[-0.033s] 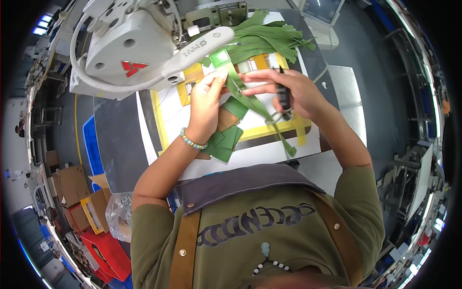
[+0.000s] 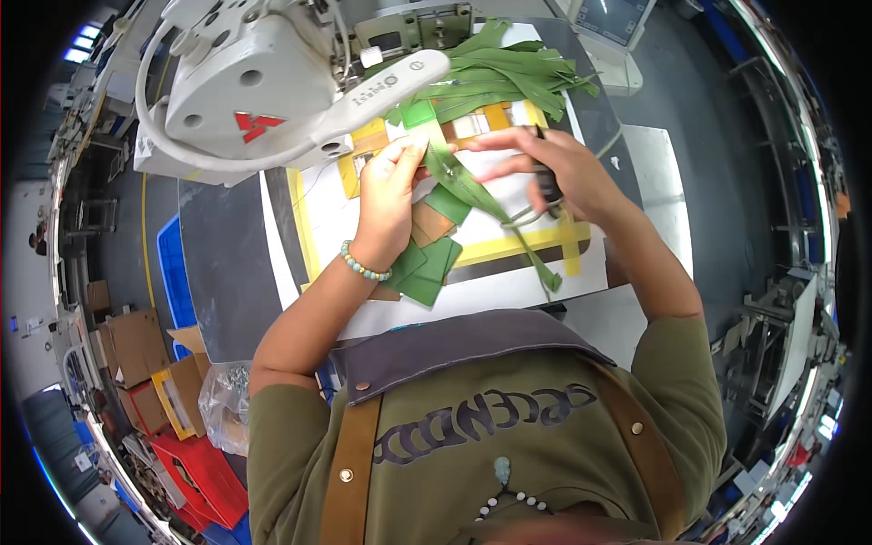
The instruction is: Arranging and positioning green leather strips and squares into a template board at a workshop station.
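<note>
My left hand [image 2: 392, 186] pinches a green fabric strap [image 2: 463, 182] near its upper end, thumb against fingers. A bright green square patch [image 2: 419, 113] lies at that end, and the strap's tail trails down to the right across the worktop. My right hand [image 2: 568, 173], smeared a little by motion, holds small black-handled thread snips [image 2: 549, 184] in its palm, their metal end pointing down toward the strap. Its index and middle fingers reach out toward the strap. Green and brown square pieces [image 2: 427, 272] lie in an overlapping row below my left hand.
A white sewing machine head [image 2: 245, 100] with a long lever arm stands at the upper left, close to my left hand. Behind my hands a heap of green straps [image 2: 509, 73] covers the far worktop. Yellow tape [image 2: 522, 238] borders the white work surface. Cardboard boxes [image 2: 132, 350] stand at lower left.
My right hand has moved slightly right, its fingertips drawing away from the strap, and the snips have turned and shifted right with it. My left hand keeps its pinch in almost the same place.
</note>
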Action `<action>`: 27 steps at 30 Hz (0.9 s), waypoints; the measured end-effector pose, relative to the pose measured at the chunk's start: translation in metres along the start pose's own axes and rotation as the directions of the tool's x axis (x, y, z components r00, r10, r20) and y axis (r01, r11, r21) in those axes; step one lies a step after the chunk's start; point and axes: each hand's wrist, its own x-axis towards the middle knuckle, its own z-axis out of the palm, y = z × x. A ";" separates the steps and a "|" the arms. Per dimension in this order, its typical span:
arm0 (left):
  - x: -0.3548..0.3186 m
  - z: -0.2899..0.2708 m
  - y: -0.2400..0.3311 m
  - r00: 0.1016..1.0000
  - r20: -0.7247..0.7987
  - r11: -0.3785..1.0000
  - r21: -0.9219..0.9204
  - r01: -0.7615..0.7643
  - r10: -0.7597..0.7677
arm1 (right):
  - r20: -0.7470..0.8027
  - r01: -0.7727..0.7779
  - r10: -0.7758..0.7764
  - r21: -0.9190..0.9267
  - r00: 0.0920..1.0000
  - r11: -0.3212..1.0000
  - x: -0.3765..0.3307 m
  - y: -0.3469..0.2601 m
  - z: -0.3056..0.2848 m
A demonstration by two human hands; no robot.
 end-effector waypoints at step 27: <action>0.005 -0.020 -0.009 0.842 0.528 0.838 -0.406 0.365 -0.111 | -0.084 0.331 -0.340 -0.105 0.937 0.938 0.064 0.016 0.033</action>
